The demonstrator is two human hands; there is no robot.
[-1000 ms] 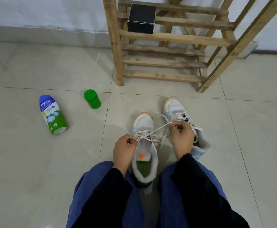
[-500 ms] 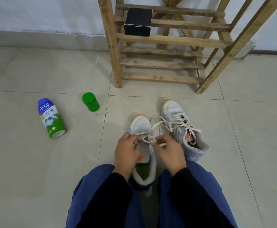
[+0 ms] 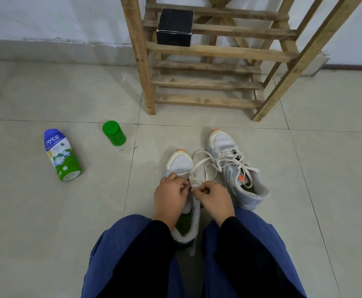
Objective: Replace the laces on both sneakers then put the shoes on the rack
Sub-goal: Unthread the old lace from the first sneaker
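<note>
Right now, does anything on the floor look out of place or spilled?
The Nycil bottle lies on its side off to the left, with a green cap standing apart from it; no spill shows. The farther sneaker has loose lace ends trailing untied over its side.

**Soft, even light from the right**

Bright enough throughout, without harsh contrast. Throws soft-edged shadows leftward from the near post of the wooden rack (image 3: 218,51) and from the left sneaker (image 3: 179,161) and the right sneaker (image 3: 221,143) onto the tiled floor (image 3: 46,222). Leaves a pale sheen on the far tiles left of the rack. Swallows detail in the black sleeves (image 3: 246,244). Bends the grout lines and splays the rack's uprights toward the edges. Sharp at centre, slightly smeared toward the near corners.
</note>
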